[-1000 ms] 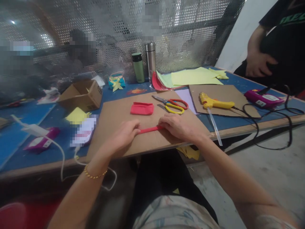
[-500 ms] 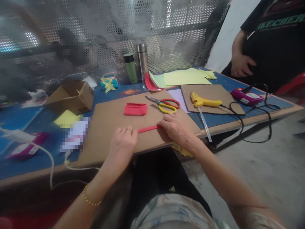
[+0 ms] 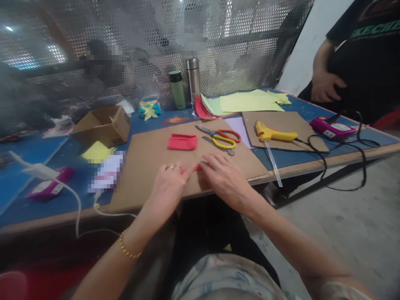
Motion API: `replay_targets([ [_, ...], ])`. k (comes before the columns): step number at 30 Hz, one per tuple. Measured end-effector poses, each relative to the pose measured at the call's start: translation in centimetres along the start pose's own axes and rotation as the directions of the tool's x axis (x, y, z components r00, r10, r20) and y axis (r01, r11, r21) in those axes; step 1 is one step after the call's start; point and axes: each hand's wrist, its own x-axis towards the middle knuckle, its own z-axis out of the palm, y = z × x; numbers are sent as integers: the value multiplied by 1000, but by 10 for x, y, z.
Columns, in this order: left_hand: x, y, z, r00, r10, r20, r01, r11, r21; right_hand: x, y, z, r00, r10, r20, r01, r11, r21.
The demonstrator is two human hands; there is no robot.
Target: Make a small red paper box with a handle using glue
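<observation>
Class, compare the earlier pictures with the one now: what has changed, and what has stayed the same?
The right hand has moved leftward, closer to the left hand, so less of the red strip shows between them. Both hands stay on the strip. The folded red piece, scissors and yellow glue gun lie as before.

Matt red strip [image 3: 196, 168], smooth cardboard [image 3: 142, 160]

Ref. scissors [image 3: 215, 134]: bare cardboard [image 3: 140, 166] well to L gives a low pass, w/ folded red paper [image 3: 183, 143] in way just L, L hand [image 3: 168, 183] near-L, R hand [image 3: 223, 179] nearside, glue gun [image 3: 275, 135] + cord [image 3: 323, 166] R, steel flask [image 3: 193, 79] beyond.
</observation>
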Motion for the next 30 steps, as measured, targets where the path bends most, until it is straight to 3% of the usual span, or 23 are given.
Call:
replay_targets([
  [2,0,1,-1,1000,-10,14,10,1000,3,-1,-13,8,997,-76,20,74,992,99],
  [4,0,1,-2,999,-20,25,20,1000,14,-5,-20,17,997,-73,40,69,993,93],
  [8,1,2,-2,999,-26,23,25,1000,17,-25,-14,22,998,52,48,-49,998,-50],
  [15,-2,0,1,1000,-28,-5,27,999,-17,-41,4,0,967,253,-36,-255,952,-171],
  [17,-2,1,1,999,-44,-19,43,999,-24,-32,0,-2,975,219,-48,-224,963,-147],
  [22,-1,7,-1,998,-64,-29,63,998,-21,-9,-15,16,998,-53,39,52,999,13],
  [30,-30,-1,7,976,-150,-156,172,975,138,-11,-18,30,997,-21,71,16,997,71],
])
